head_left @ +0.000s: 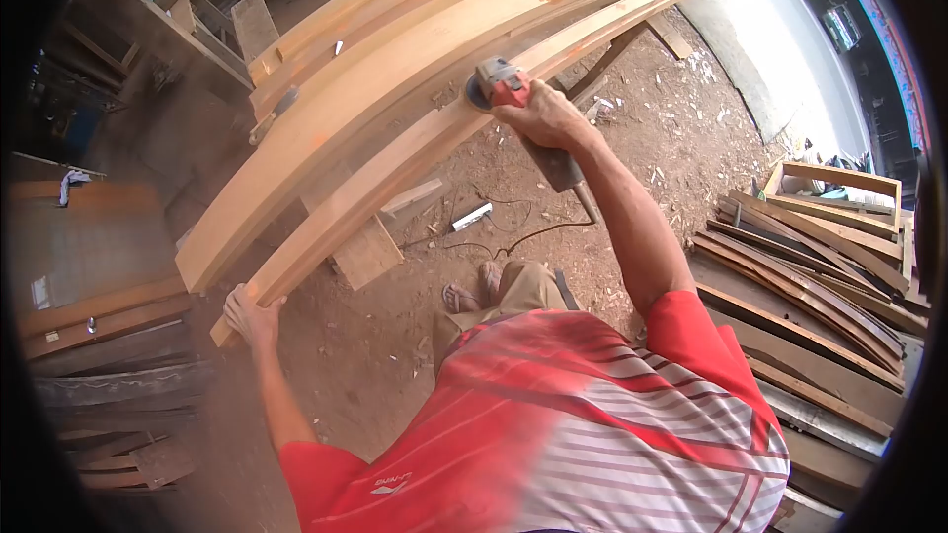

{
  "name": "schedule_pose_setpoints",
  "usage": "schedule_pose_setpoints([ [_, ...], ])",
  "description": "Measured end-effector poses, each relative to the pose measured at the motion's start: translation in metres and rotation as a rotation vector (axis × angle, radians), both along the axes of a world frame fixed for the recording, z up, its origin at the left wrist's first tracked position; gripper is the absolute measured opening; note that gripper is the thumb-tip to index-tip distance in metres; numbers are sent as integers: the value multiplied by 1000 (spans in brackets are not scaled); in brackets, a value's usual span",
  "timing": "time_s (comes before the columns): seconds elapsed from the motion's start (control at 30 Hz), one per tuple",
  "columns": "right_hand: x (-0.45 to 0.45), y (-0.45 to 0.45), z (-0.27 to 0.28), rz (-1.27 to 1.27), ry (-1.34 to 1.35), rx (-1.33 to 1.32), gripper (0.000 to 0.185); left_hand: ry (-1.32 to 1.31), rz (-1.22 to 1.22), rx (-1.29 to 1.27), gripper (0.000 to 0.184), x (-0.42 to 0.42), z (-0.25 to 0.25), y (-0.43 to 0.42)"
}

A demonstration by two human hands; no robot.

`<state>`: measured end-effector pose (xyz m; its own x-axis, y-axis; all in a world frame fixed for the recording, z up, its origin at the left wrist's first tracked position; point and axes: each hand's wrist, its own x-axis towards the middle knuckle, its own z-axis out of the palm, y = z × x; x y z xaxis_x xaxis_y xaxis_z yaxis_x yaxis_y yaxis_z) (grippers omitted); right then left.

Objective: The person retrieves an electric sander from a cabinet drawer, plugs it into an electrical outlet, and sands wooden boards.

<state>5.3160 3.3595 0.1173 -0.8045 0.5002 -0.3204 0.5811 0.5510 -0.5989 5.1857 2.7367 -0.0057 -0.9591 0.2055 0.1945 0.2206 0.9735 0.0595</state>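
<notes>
In the head view, the right hand (541,115) has its fingers wrapped around a red-and-grey angle grinder (509,89), at the middle of a long, curved, pale wooden beam (370,176). The beam extends diagonally, away and rightward, from the left hand (253,318), whose fingers clasp its end.

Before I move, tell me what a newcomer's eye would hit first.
Probably the long curved wooden beams sweeping across the upper middle. Then the red-and-grey power tool in the right hand, on the nearest beam, whose lower end the left hand grips. The red striped shirt fills the bottom centre.
</notes>
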Motion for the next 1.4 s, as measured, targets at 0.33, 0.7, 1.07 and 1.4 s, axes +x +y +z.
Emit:
schedule_pose_setpoints([
  [0.33, 7, 16, 21, 32, -10, -2, 78, -182, -123, -34, 116, 6, 75, 169],
  [0.7, 32, 213, 23, -31, -47, -32, 80, -260, -200, -16, 82, 7, 21, 368],
  [1.07, 13, 216, 7, 1, -10, -6, 84, -153, -243, -42, 77, 15, 15, 363],
  [1.4, -3, 80, 7, 270, -17, -31, 81, -132, -227, 2, 76, 15, 11, 361],
])
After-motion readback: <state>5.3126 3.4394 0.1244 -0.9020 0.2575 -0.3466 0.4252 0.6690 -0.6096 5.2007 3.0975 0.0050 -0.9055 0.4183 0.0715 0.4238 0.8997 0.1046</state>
